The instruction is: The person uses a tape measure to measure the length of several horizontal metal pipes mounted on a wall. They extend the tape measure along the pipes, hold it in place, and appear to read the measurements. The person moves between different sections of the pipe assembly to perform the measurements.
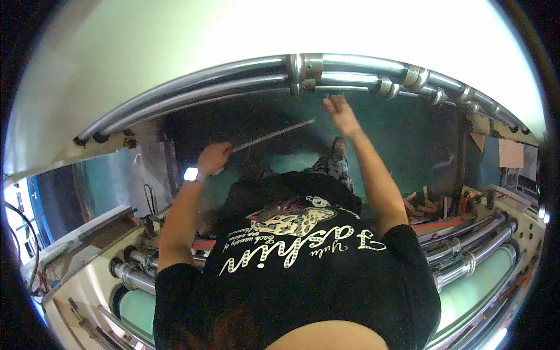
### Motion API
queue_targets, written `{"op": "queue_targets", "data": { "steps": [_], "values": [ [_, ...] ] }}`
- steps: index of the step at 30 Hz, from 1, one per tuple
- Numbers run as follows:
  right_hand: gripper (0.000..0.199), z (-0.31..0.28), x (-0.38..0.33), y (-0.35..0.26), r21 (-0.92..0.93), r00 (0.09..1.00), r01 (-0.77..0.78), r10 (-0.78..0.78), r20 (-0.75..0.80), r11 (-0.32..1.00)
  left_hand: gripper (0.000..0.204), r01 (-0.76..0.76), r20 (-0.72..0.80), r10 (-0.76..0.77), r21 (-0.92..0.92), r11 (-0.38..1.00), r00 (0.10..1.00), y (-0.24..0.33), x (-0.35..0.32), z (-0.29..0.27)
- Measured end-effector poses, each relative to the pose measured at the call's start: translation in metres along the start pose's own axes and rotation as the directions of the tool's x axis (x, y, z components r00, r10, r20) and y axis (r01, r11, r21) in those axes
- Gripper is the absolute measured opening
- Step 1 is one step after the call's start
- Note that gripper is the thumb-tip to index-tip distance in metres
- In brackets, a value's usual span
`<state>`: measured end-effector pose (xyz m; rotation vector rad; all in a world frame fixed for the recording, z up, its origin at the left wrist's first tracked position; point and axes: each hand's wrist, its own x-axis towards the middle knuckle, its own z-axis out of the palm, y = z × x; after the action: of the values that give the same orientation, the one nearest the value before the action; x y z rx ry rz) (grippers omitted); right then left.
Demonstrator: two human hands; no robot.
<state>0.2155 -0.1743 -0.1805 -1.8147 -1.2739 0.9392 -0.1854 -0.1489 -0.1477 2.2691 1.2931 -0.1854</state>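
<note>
My left hand, with a lit watch on its wrist, is closed around one end of a thin, pale, straight strip. The strip slants up to the right over the dark green floor, and its free end stops short of my other hand. Whether it is a ruler or another kind of strip cannot be made out. My right hand is raised higher, fingers pinched together, just below the polished metal shafts. Something small may be between those fingertips, but it is too small to name.
Metal collars sit along the shafts, which span the view ahead of me. Close to my body, on both sides, are machine rollers, some chrome and some pale green. Wood scraps lie at right, and a brown cardboard piece is farther right.
</note>
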Motion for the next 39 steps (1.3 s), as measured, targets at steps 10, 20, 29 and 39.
{"op": "queue_targets", "data": {
  "steps": [10,20,29,39],
  "values": [
    [0.024,0.137,-0.007,-0.149,-0.304,0.535,0.845,-0.692,0.485,0.440,0.020,0.226,0.111,-0.226,0.016,0.974,0.968,-0.035,-0.071,0.043],
    [0.030,0.148,0.027,-0.144,-0.375,0.566,0.823,-0.661,0.492,0.426,0.020,0.461,0.131,-0.444,-0.167,0.872,0.887,-0.025,-0.140,0.018],
    [0.025,0.048,-0.011,-0.069,-0.223,0.923,0.371,-0.384,-0.015,0.901,0.015,0.199,0.016,-0.200,-0.209,0.957,0.980,-0.005,-0.073,0.002],
    [0.019,-0.101,0.003,0.046,0.325,0.721,0.132,0.135,-0.680,0.936,0.013,-0.321,-0.213,0.285,-0.158,0.934,0.935,0.129,0.094,-0.052]
  ]
}}
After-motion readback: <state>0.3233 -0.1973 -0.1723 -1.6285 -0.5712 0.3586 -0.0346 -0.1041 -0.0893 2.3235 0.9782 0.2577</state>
